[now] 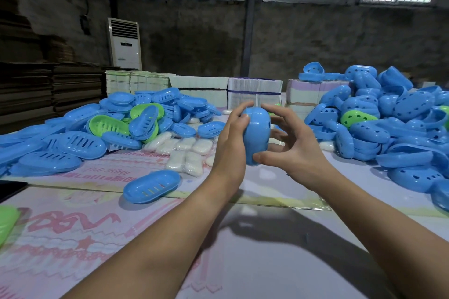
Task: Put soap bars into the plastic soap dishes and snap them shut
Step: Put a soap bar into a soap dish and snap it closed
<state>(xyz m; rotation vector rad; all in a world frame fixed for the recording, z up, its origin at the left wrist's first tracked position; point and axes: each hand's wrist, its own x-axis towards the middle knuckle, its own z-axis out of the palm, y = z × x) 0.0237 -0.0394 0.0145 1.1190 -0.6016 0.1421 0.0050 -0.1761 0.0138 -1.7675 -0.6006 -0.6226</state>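
I hold a closed blue soap dish (258, 135) on edge above the table. My left hand (232, 138) grips its left side, fingers curled over the top. My right hand (289, 145) has its thumb on the dish's lower end; its spread, bent fingers sit just off the right side. Several wrapped white soap bars (187, 152) lie on the table behind my hands. A single blue dish half (151, 186) lies upside down at front left.
A heap of blue and green slotted dish halves (97, 126) fills the left. A heap of blue lids with holes (393, 123) fills the right. Stacked printed cartons (255, 90) line the back edge. A green piece (7, 221) lies at the left edge.
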